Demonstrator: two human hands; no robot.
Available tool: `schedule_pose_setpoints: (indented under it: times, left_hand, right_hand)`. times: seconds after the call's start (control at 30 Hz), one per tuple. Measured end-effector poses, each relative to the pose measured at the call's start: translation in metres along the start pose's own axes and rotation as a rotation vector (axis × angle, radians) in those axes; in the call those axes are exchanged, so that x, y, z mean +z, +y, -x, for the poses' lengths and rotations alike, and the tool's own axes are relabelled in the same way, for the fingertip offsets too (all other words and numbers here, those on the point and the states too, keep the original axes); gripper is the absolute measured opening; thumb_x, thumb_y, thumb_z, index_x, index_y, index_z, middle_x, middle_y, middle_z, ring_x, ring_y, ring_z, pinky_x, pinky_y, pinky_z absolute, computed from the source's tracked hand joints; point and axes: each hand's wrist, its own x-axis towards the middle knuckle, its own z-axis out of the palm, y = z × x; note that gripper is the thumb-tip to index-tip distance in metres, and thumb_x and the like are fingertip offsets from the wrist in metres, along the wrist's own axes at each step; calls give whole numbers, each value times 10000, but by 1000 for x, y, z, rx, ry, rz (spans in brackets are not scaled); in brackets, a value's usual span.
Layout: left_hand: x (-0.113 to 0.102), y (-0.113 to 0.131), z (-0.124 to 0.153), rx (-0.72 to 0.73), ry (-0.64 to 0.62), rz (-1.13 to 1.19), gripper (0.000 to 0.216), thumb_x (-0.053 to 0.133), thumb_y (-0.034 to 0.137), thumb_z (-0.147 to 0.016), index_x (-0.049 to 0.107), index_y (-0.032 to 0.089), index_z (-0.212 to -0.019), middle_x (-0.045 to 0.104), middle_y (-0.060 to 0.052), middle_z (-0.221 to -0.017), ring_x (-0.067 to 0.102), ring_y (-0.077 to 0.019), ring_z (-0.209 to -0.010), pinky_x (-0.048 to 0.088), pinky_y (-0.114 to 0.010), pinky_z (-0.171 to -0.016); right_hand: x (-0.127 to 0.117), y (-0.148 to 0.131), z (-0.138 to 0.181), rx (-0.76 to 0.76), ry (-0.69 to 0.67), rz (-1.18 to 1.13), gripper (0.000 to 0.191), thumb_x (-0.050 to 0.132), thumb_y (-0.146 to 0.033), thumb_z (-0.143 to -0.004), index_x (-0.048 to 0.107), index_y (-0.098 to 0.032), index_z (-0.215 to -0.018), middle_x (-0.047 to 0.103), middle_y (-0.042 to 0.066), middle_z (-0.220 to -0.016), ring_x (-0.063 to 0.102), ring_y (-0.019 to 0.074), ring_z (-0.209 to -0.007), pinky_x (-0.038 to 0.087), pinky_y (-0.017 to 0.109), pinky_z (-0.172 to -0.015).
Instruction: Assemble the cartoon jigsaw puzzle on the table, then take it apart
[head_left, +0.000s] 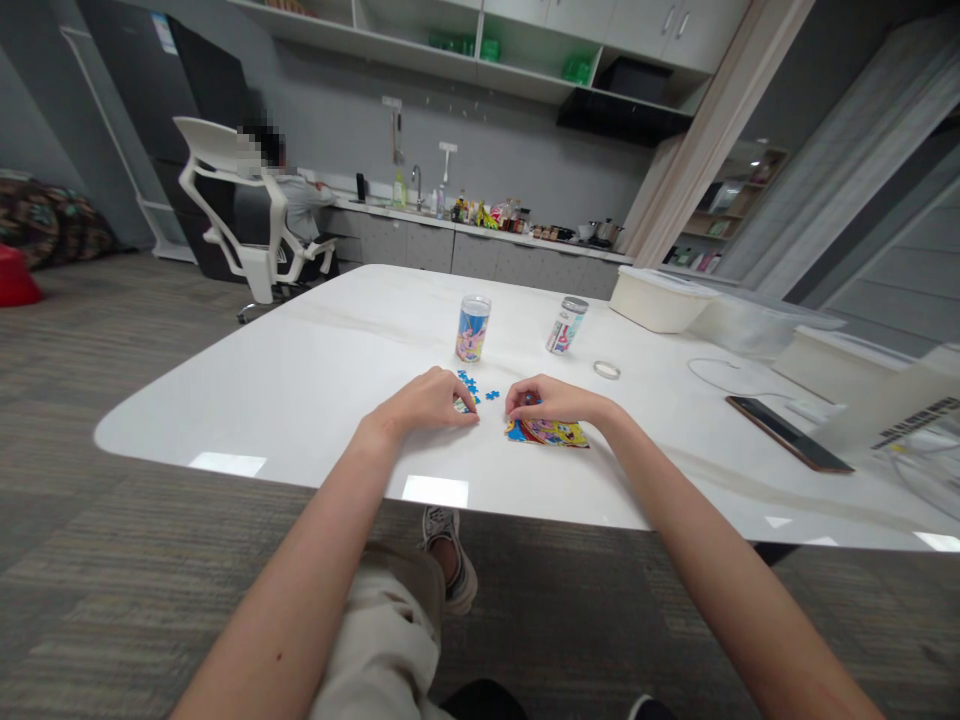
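A partly joined jigsaw puzzle [551, 433] with a colourful cartoon picture lies flat on the white table. My right hand [551, 398] rests over its upper left part, fingers curled together; a bit of blue shows among them, too small to make out. To the left, my left hand [429, 400] bends over loose puzzle pieces [466, 380], thumb and fingertips drawn together near the tabletop. A patterned piece partly shows beneath those fingers, and whether it is gripped is hidden. Between the hands, slightly farther away, lies a blue puzzle piece [492, 395].
Beyond the hands stand a clear-topped cartoon can [472, 332] and a second can [567, 326], with a round lid [606, 370] nearby. At right are a phone [787, 434], a cable and storage boxes [660, 300]. A person sits by a white chair [259, 220] at back left.
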Motion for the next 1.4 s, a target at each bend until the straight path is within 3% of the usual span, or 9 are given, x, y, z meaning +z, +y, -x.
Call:
schedule_pose_setpoints:
  times: [0.27,0.57,0.9,1.13,1.4]
  left_hand:
    - [14,11,-5,9,120,-176,258,580,378,-825,759,211,-903,668,-45,-660,589,-175,-627,401,-289,-652]
    - [42,26,-16,84,87,-173,320,569,445,-863,745,210,-990,680,-55,-699,641,-217,-758,430,-294,-723]
    - [33,28,-23,-94,-20,158,224,643,355,-736,764,187,-822,580,19,-564,528,-138,-574,328,-249,-545]
    - [33,32,-23,-109,-5,115,198,600,314,-740,734,196,-825,640,9,-637,574,-155,-632,342,-245,-559]
    - [37,27,-26,-73,5,30,306,548,434,-845,734,192,-811,706,-48,-756,623,-191,-719,357,-261,-600]
  right_hand:
    - [-1,3,-2,-35,38,-15,163,660,-280,-736,638,-156,-840,678,30,-788,588,145,-683,461,262,-645]
    - [-2,10,-3,-4,48,-40,185,675,-261,-676,571,-168,-798,619,-3,-749,542,125,-642,433,244,-583]
    - [-4,11,0,14,-30,-13,243,725,-323,-692,634,-166,-854,640,-5,-716,563,131,-638,440,248,-604]
    - [-3,11,0,21,-31,49,278,758,-366,-659,677,-168,-837,631,-6,-718,549,133,-659,426,247,-618]
    - [-1,9,-2,21,-29,34,292,753,-382,-658,673,-166,-838,593,-18,-700,518,125,-638,409,244,-605]
